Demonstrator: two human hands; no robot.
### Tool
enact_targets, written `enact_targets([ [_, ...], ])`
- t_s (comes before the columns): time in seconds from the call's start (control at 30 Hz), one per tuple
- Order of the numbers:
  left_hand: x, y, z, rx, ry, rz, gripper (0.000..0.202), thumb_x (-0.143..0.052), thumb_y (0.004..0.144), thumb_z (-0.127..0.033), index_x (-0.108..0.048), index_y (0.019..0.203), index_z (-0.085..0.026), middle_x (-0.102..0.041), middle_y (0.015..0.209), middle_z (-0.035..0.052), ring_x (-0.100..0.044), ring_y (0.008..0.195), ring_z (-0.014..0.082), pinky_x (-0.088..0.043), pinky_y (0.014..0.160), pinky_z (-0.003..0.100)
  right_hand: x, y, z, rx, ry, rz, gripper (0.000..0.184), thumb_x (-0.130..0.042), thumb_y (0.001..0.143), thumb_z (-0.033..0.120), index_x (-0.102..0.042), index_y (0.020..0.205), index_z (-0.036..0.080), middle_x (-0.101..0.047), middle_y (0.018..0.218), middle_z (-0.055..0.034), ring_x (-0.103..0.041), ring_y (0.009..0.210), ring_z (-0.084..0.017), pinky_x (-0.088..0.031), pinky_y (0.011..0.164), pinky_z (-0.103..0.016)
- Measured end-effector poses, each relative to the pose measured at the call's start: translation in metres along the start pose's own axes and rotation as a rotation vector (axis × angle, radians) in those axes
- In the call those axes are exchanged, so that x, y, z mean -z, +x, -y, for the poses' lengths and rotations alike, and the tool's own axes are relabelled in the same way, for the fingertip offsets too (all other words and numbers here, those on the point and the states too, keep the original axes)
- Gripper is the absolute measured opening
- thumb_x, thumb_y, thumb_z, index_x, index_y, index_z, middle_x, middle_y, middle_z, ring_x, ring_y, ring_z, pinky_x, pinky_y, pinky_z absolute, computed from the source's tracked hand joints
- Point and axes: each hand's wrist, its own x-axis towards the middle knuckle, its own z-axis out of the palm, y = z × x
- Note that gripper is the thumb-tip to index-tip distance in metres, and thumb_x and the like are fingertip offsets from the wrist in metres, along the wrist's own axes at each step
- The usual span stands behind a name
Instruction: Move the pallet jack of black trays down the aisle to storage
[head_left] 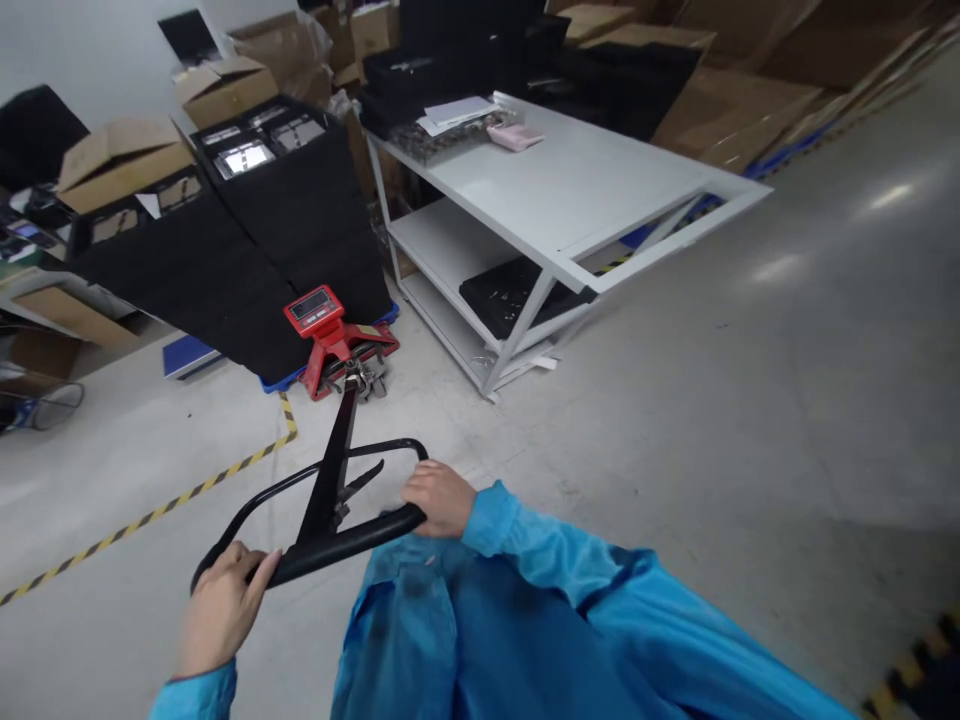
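Room: A warehouse floor [750,420] of pale grey concrete, crossed by black-and-yellow hazard tape [150,515], with cardboard boxes [124,165] piled at the far side.
Shelving: Ahead and to the right stands a white steel shelf table [637,190], with papers [457,115] and a pink packet [514,137] near its far edge.
Load: Straight ahead, a stack of black foam trays [225,270] sits on a blue pallet [274,384].
Pallet truck: A red hand pallet truck [345,350] stands at the pallet, with a digital scale display [313,310] on top. Its forks are hidden. It looks heavy and stiff, best held by its black loop handle [352,535].
Left hand: The left hand [221,610] is curled around the handle's left side.
Right hand: The right hand [437,498] is clamped on the handle's right side, well apart from the left.
Clothing: Both arms wear blue coat sleeves [525,530].
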Motion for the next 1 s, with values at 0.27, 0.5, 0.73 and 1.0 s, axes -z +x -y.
enact_targets([
  [0.27,-0.003,-0.079,0.000,0.110,0.001,0.031,0.065,-0.025,0.085,-0.065,-0.060,0.054,-0.020,-0.052,0.066,0.0056,-0.059,0.060,0.0172,-0.044,0.060,0.031,-0.024,-0.043,0.055,0.127,-0.058,0.148,0.031,-0.070,0.076,0.039,-0.066,0.090,0.011,-0.070,0.084,-0.0086,-0.064,0.086,-0.023,-0.043,0.081,-0.035],
  [0.5,-0.017,-0.152,-0.003,0.041,-0.007,-0.051,0.064,-0.023,0.088,-0.065,-0.057,0.056,-0.021,-0.051,0.063,0.0044,-0.058,0.059,0.0168,-0.043,0.059,0.030,-0.062,-0.091,0.098,0.167,-0.036,0.109,0.030,-0.072,0.074,0.042,-0.065,0.082,0.014,-0.069,0.077,-0.0077,-0.064,0.078,-0.022,-0.043,0.075,-0.034],
  [0.73,-0.006,-0.203,-0.012,-0.028,0.053,-0.099,0.067,-0.020,0.093,-0.062,-0.063,0.063,-0.020,-0.057,0.068,0.0059,-0.057,0.062,0.0171,-0.041,0.059,0.030,-0.075,-0.135,0.128,0.180,0.037,-0.063,0.020,-0.072,0.066,0.033,-0.061,0.070,0.017,-0.065,0.067,-0.0034,-0.062,0.067,-0.019,-0.043,0.069,-0.032],
  [1.0,0.026,-0.236,-0.016,-0.111,0.079,-0.261,0.052,-0.030,0.097,-0.044,-0.064,0.067,-0.019,-0.060,0.071,0.0037,-0.057,0.065,0.0151,-0.042,0.064,0.028,-0.045,-0.156,0.150,0.385,0.347,-0.273,0.017,-0.060,0.077,0.034,-0.060,0.084,0.019,-0.064,0.068,-0.0003,-0.058,0.061,-0.016,-0.039,0.057,-0.029],
])
